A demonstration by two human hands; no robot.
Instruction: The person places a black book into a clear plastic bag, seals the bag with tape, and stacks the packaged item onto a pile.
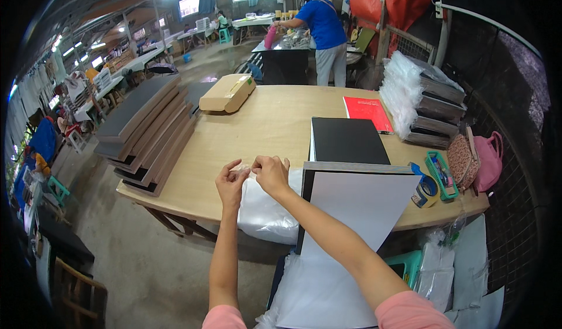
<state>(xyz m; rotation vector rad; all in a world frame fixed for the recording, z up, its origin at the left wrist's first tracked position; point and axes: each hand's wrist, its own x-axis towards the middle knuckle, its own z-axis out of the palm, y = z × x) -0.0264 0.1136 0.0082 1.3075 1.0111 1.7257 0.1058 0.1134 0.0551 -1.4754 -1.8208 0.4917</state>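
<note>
My left hand [230, 183] and my right hand [271, 174] meet over the near edge of the table. Their fingertips pinch a small piece of clear plastic [244, 168], apparently the edge of a thin bag. Just below them a pile of clear plastic bags [263, 209] hangs over the table edge. My right forearm crosses in front of a large black-backed board with a white face [366, 203], which leans upright. Behind it lies a flat black panel [350, 140] with a white edge.
Thick dark boards [149, 130] are stacked at left, near a tan cardboard box [227, 93]. At right are a red folder [367, 112], plastic-wrapped boards [436, 103], tape rolls [426, 191], a green basket [442, 175] and a pink bag [487, 162]. A person in blue [325, 27] stands beyond the table.
</note>
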